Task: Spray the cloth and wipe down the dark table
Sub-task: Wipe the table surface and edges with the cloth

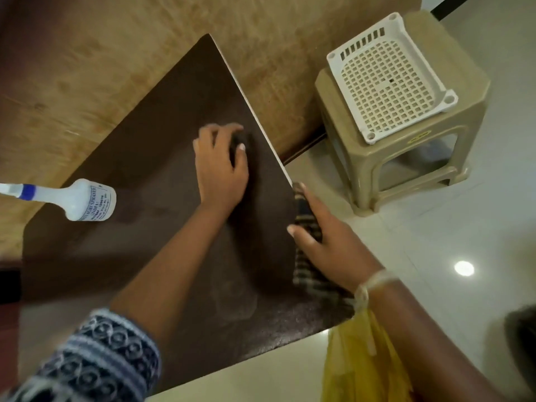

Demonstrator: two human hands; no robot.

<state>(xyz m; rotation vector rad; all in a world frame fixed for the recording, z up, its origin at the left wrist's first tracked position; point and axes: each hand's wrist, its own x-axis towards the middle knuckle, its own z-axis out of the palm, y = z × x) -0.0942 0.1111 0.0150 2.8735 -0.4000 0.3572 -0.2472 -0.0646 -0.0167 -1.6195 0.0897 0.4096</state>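
Note:
The dark table (162, 198) fills the middle of the view. My left hand (220, 169) rests on its top near the right edge with arched fingers. A black patch lies under them, too blurred to tell shadow from object. My right hand (324, 245) holds the checked cloth (307, 274) against the table's right edge, thumb on the top and fingers stretched along the side. The white spray bottle (78, 200) lies on its side at the table's left, nozzle pointing left, apart from both hands.
A beige plastic stool (412, 158) stands on the pale tiled floor to the right, with a white perforated basket (388, 79) on it. A wood-grain panel (87, 68) runs behind the table. A yellow bag (362, 358) hangs below my right wrist.

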